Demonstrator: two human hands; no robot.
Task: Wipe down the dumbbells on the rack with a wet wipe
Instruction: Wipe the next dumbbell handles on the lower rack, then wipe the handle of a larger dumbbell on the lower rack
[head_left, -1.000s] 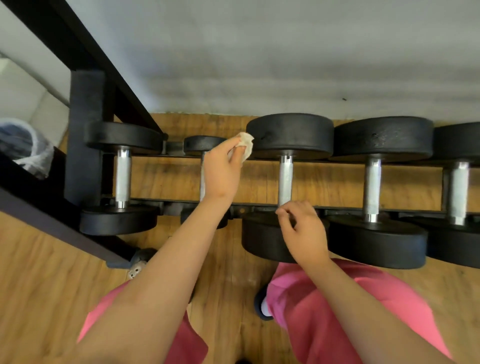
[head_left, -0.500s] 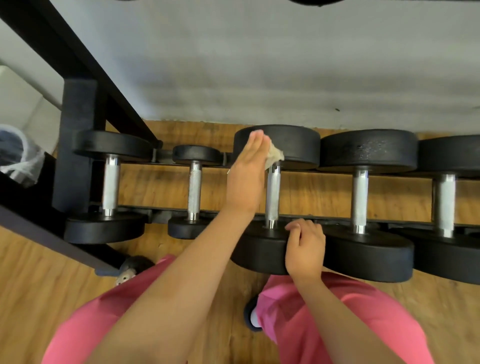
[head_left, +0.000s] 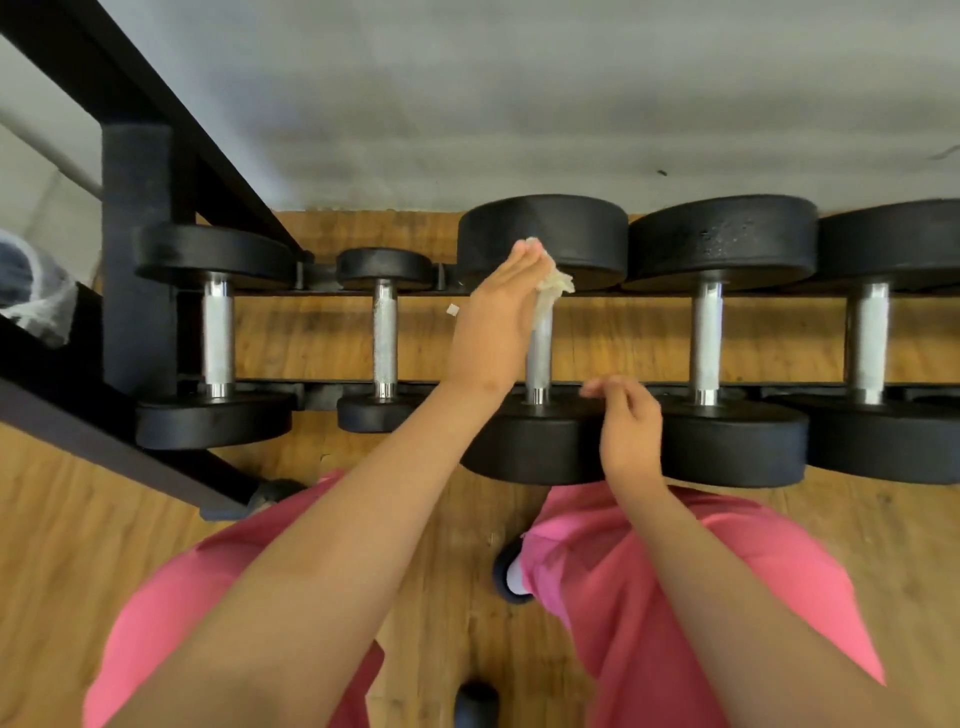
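1. Wipe (head_left: 553, 283): a crumpled pale wad at upper centre of the frame. It lies against the top of the steel handle of the third dumbbell (head_left: 539, 358) from the left, where the handle meets the far black head.
2. The left hand (head_left: 498, 317) presses the wipe there with straight fingers laid together, fingertips reaching onto the far head. The wipe bulges out at the hand's right side. The thumb is hidden, so whether it also pinches the wipe cannot be told.
3. The right hand (head_left: 631, 436), at centre right, is over the near head of the same dumbbell, fingers loosely curled with nothing in them. The fingertips are blurred, and contact with the head cannot be told.
4. The rack (head_left: 137, 260) is black, and its two rails run across the frame. Five dumbbells lie across them side by side. A small dumbbell (head_left: 385, 338) is second from the left, and two large ones sit just right of the third.
5. Around them are a wooden floor (head_left: 78, 545), a grey wall (head_left: 467, 104) across the top, pink trousers (head_left: 701, 597) at the bottom and a dark shoe (head_left: 506, 571) between the legs.
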